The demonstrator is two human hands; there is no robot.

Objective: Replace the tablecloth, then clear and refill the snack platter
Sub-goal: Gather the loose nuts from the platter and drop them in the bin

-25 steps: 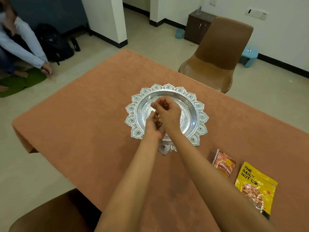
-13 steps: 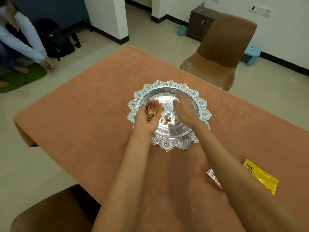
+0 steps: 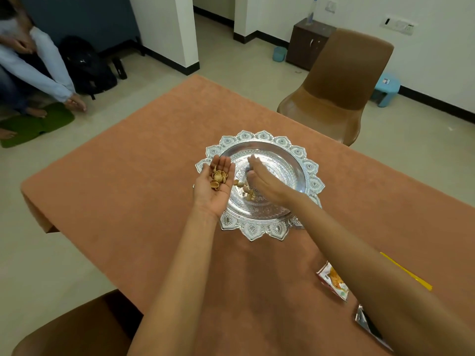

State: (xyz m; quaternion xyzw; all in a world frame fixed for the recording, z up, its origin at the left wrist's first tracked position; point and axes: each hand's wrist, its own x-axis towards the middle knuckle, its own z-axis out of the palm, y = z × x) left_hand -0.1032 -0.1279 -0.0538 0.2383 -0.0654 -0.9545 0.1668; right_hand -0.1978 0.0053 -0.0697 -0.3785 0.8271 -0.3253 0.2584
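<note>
- The right grip point(image 3: 262, 181) is sliding further left across the platter point(image 3: 257, 229) on the bench point(image 3: 128, 188), fingers straight, raking the loose shells point(image 3: 247, 192) at its middle.
- The left grip point(image 3: 214, 188) is lying spread, palm up, cradling more.
- They are looking light and brittle, so scooping is likely suiting them better than pinching.

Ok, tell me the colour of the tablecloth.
The tablecloth is a plain orange-brown with no pattern, seen best in the head view.
</note>
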